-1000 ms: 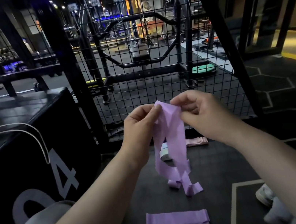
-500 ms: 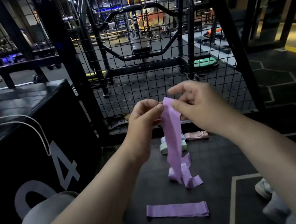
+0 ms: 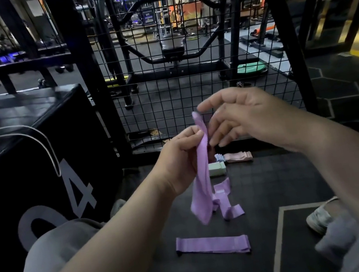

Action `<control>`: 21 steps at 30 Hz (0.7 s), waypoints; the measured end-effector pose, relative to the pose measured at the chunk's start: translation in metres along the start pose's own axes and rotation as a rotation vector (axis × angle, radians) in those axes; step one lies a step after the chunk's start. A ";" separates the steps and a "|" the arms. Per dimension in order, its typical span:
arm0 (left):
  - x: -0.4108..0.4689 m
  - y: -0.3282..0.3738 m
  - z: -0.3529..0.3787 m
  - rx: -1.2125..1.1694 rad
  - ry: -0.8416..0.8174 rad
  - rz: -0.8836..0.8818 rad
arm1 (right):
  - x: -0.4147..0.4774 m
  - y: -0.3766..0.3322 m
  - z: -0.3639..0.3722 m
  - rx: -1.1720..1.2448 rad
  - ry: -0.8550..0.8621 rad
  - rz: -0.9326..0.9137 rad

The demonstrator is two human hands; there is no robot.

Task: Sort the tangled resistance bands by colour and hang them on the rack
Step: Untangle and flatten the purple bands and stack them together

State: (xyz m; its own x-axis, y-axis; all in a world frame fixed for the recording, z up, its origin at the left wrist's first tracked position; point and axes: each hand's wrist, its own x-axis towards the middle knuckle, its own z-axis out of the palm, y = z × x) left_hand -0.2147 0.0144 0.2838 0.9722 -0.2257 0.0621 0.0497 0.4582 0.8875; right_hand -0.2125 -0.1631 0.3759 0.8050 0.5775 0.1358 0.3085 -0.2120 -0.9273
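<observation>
Band [image 3: 203, 178]: limp flat purple strip

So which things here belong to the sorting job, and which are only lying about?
Job: left hand, the purple band it holds, tangled purple bands, flat purple band, mint band, pink band.
Lying about: black box marked 04, white cord, shoe.

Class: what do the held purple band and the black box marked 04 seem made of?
Purple band: likely thin matte latex or fabric; it hangs limp and folds softly. Black box: probably vinyl-covered; its top shows a dull sheen.
</observation>
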 end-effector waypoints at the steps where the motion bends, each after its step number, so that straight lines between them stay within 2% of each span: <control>1: 0.000 -0.001 -0.001 -0.016 -0.002 -0.016 | -0.001 0.002 -0.001 -0.076 -0.019 -0.035; 5: -0.001 -0.008 -0.006 0.004 -0.102 -0.073 | -0.002 0.009 0.000 -0.531 -0.049 -0.110; 7: -0.003 -0.007 -0.005 -0.011 -0.165 -0.082 | -0.003 0.010 0.002 -0.596 -0.102 -0.091; 11: -0.008 -0.001 -0.002 -0.050 -0.250 -0.128 | -0.001 0.008 0.008 -0.515 -0.129 -0.067; 16: -0.009 -0.002 0.001 -0.087 -0.252 -0.191 | -0.003 0.007 0.008 -0.552 -0.128 -0.063; 21: -0.009 -0.006 0.003 -0.104 -0.249 -0.237 | -0.003 0.005 0.011 -0.295 -0.116 -0.008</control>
State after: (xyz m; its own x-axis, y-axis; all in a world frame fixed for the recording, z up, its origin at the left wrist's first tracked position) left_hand -0.2247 0.0115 0.2790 0.8460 -0.5329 -0.0196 0.3031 0.4503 0.8398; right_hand -0.2187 -0.1572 0.3674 0.7444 0.6622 0.0860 0.4618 -0.4174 -0.7827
